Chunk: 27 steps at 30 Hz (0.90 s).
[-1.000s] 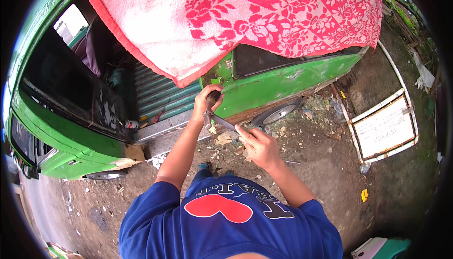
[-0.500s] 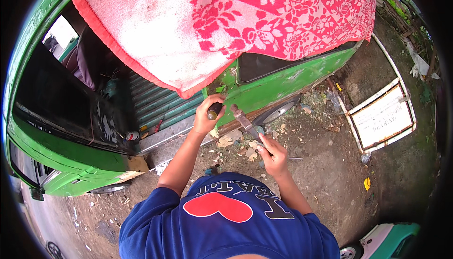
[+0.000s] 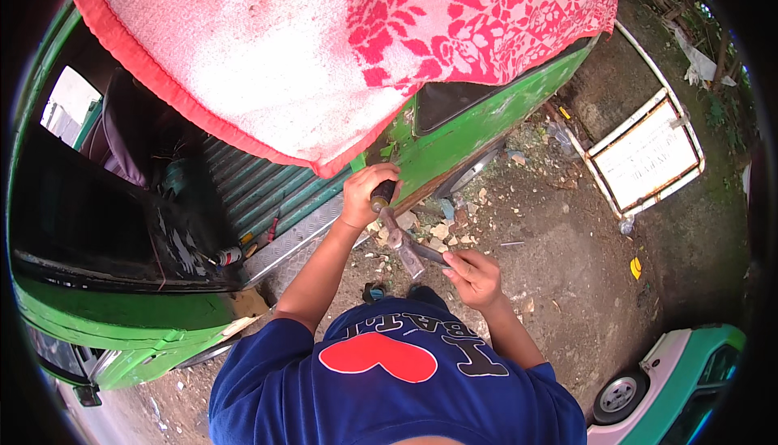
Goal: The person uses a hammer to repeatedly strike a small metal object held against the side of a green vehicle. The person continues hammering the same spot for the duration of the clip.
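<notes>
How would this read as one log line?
left hand: grips dark-handled tool | right hand: grips hammer | hammer head: near tool's end | around: green vehicle, patterned cloth

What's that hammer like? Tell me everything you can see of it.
The hammer has a worn, greyish-brown, metal-looking head, one end broad, the other narrower, and a dark handle. The right hand grips the handle, hiding its end. Held above the littered ground, its narrower end points toward the dark-handled tool in the left hand; whether they touch is unclear.
</notes>
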Each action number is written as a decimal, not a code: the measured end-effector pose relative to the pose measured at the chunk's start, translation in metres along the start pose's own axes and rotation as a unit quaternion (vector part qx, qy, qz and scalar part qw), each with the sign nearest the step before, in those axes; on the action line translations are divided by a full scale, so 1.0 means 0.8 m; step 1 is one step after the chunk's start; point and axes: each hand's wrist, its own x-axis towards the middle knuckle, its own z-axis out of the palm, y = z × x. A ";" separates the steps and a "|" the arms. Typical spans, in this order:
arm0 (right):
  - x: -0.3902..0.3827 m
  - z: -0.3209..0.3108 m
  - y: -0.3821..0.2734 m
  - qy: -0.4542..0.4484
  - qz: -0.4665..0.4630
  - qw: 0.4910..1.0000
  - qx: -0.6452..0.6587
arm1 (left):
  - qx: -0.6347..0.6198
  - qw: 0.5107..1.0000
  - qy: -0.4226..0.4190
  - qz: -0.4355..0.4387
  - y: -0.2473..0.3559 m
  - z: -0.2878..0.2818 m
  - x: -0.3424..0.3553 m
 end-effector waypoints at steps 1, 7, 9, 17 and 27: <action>0.000 0.005 -0.004 -0.006 -0.027 1.000 -0.007 | 0.001 1.000 0.017 0.006 -0.003 0.001 0.000; 0.005 0.020 -0.015 -0.027 -0.003 0.992 -0.124 | -0.011 0.999 0.037 0.010 -0.008 0.004 0.003; 0.004 0.022 -0.022 -0.001 -0.037 0.996 -0.084 | -0.018 0.999 0.036 0.003 -0.007 0.004 -0.001; 0.011 0.018 -0.005 -0.026 -0.004 0.993 -0.112 | -0.054 0.998 0.028 -0.033 -0.021 0.017 -0.007; -0.006 0.018 0.005 0.013 0.054 0.997 -0.048 | -0.067 0.997 0.034 -0.034 -0.009 0.004 -0.016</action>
